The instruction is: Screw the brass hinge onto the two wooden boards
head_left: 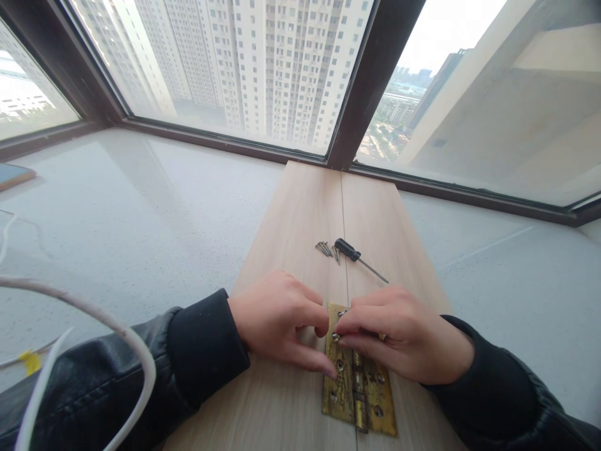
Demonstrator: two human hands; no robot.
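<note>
A worn brass hinge lies opened flat across the seam between two pale wooden boards. My right hand reaches over its upper part, with thumb and forefinger pinched on a small screw whose shiny head shows at the fingertips. My left hand is at the hinge's left edge, thumb and forefinger apart and nothing between them. The left thumb tip rests over the left leaf; I cannot tell whether it presses down. Part of the right leaf is hidden under my right hand.
Beyond my hands, a black-handled screwdriver and several loose screws lie on the boards. White cables loop over my left sleeve. A dark window frame borders the white sill. A flat device sits far left.
</note>
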